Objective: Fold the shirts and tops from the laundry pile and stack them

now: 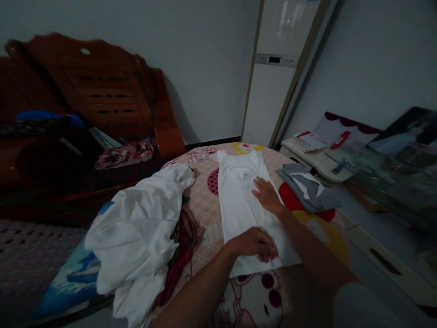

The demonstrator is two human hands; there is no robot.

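Note:
A white shirt (239,200) lies folded into a long strip on the patterned cover of a round table (205,205). My right hand (268,195) rests flat on the shirt's right side, fingers stretched out. My left hand (257,243) is at the shirt's near end, its fingers curled and pinching the hem. A heap of crumpled white cloth (139,232) lies to the left of the shirt, over some dark red garments (186,241).
A folded grey garment (309,187) sits at the table's right edge. A wooden bench (102,100) with a floral cloth (124,154) stands at the left. A tall white appliance (276,73) is in the corner, and a low white cabinet with papers (319,150) is at the right.

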